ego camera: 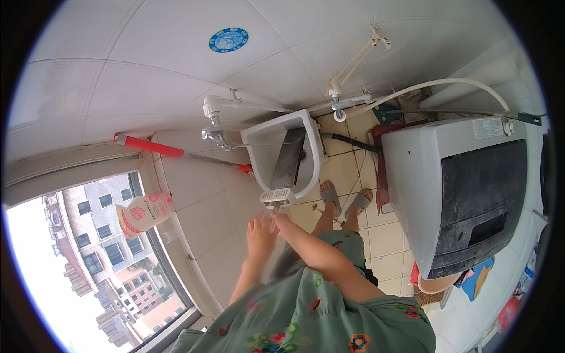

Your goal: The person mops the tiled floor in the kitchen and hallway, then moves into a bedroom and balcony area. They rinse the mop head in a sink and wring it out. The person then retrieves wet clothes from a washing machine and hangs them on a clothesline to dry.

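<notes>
My left hand (260, 235) and my right hand (281, 224) are close together at the near end of the white sink (314, 145). Just beyond my fingertips is a white slotted plastic piece (277, 197), overlapping the sink rim in view. A narrow brownish-grey part (276, 206) runs from it towards my right fingers. Something clear or blurred lies between the hands, and their grip is hard to make out. Inside the sink a long dark flat panel (288, 159) leans at a slant. From the metal tap (216, 133) a thin stream of water reaches the panel.
A red-and-grey pole (152, 146) leans left of the sink beside the window (110, 247). On the right stands a washing machine (410, 163) with a dark lid; a black drain hose (353, 143) and white hose (446, 81) run near it. Sandalled feet (330, 194) rest on floor tiles.
</notes>
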Demonstrator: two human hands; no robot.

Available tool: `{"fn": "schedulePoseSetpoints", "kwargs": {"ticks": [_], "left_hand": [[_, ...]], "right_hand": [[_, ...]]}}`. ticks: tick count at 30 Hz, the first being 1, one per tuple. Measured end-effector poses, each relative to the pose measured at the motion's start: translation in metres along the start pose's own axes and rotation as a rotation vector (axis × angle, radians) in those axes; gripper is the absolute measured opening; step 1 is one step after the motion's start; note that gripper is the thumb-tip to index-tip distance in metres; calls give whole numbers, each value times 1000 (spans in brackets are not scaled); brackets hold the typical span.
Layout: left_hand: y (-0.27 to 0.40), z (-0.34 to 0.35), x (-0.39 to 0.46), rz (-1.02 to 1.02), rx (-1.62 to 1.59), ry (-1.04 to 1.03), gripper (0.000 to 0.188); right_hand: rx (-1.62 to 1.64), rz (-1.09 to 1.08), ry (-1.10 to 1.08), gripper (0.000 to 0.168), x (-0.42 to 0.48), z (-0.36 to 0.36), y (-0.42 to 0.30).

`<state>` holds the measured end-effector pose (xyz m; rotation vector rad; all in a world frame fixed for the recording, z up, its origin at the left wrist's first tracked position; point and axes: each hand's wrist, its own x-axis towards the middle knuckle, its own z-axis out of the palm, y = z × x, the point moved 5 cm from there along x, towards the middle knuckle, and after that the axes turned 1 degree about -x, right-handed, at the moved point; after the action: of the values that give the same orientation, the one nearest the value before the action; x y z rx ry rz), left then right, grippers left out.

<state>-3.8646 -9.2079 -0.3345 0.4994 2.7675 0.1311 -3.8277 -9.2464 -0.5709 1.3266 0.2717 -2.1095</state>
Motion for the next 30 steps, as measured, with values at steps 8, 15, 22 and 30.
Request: {"fn": "schedulePoseSetpoints", "kwargs": {"ticks": [8,15,22,30], "left_hand": [[20,-107,-87,-154,-915,-478,38],[-32,-283,-125,-51,-1000,843,94],[-4,-432,-124,899,-1391,1045,52],[68,-490,-57,1342,-1467,584,19]], "right_hand": [[305,118,-159,15,-22,97,-64],[463,258,-228,14,-39,130,-129],[525,197,-270,19,-62,125,-165],[-254,-546,126,30,-201,106,-170]]}}
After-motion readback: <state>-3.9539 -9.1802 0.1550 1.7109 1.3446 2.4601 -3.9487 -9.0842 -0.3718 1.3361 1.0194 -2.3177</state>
